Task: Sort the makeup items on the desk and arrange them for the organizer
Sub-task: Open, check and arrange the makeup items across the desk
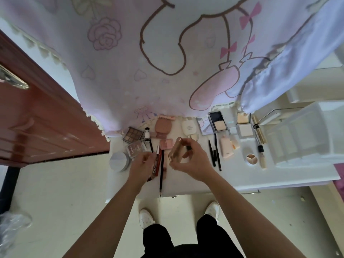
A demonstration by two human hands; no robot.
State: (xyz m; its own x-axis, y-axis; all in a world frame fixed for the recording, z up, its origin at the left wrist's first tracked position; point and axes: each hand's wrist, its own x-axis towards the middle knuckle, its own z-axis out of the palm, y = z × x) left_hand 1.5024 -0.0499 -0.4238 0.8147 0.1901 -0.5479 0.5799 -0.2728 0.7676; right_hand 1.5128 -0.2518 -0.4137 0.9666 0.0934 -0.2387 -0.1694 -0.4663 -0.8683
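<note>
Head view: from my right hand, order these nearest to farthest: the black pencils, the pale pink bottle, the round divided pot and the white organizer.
1. The black pencils, just right of the right hand.
2. The pale pink bottle, next to the right, lying flat.
3. The round divided pot, further right again.
4. The white organizer, at the far right end.
</note>
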